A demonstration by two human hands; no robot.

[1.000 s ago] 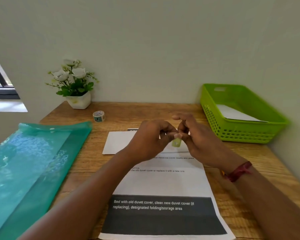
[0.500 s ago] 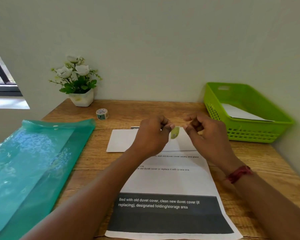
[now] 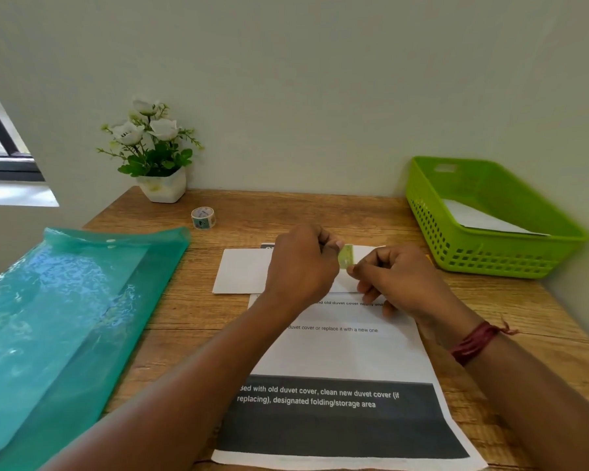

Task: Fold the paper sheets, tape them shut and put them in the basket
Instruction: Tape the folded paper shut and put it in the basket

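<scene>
Folded white sheet [image 3: 242, 271] flat on desk | green tape strip [image 3: 347, 255] pinched over it by left hand [image 3: 300, 266] and right hand [image 3: 398, 280] | printed sheet [image 3: 340, 355] unfolded, nearer | tape roll [image 3: 203, 217] far left | green basket [image 3: 490, 263] at right holds one folded paper [image 3: 483, 219].

Table [image 3: 320, 215] back left: potted plant [image 3: 157, 158] by the wall | tape roll [image 3: 203, 217] just before it | left edge: folder [image 3: 65, 317] | centre: folded paper [image 3: 242, 271], printed sheet [image 3: 340, 355] before it (nearest the viewer) | right: basket [image 3: 490, 260], a sheet [image 3: 480, 217] inside | over the folded paper: left hand [image 3: 301, 266] and right hand [image 3: 398, 280] pinch a tape piece [image 3: 347, 255] between them
</scene>
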